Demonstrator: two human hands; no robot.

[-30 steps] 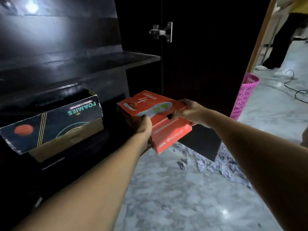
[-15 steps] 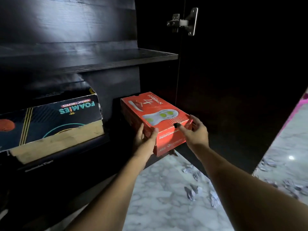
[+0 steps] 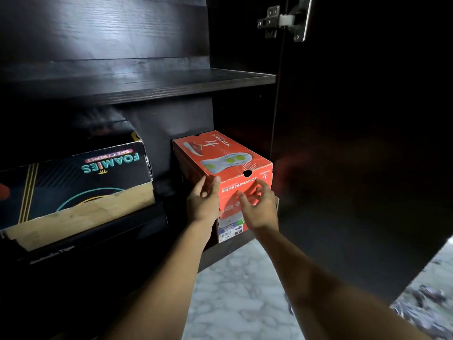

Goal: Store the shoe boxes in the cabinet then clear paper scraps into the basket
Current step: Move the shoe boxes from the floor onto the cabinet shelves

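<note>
Red shoe box (image 3: 220, 158): inside the cabinet (image 3: 110, 33), at the right end of the space below the shelf, stacked on a lower box (image 3: 229, 230).
Left hand (image 3: 202, 204): fingers loose and open, thumb at the box's front left corner.
Right hand (image 3: 258, 206): fingers spread wide before the front face, holding nothing.
Black shoe box (image 3: 73, 182): left, apart.
Paper scraps (image 3: 421, 305): on the floor, lower right.

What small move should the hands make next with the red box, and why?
Probably a light push inward with both open hands: the red box already sits on a lower box in the cabinet, and the left hand and right hand are at its front face.
</note>
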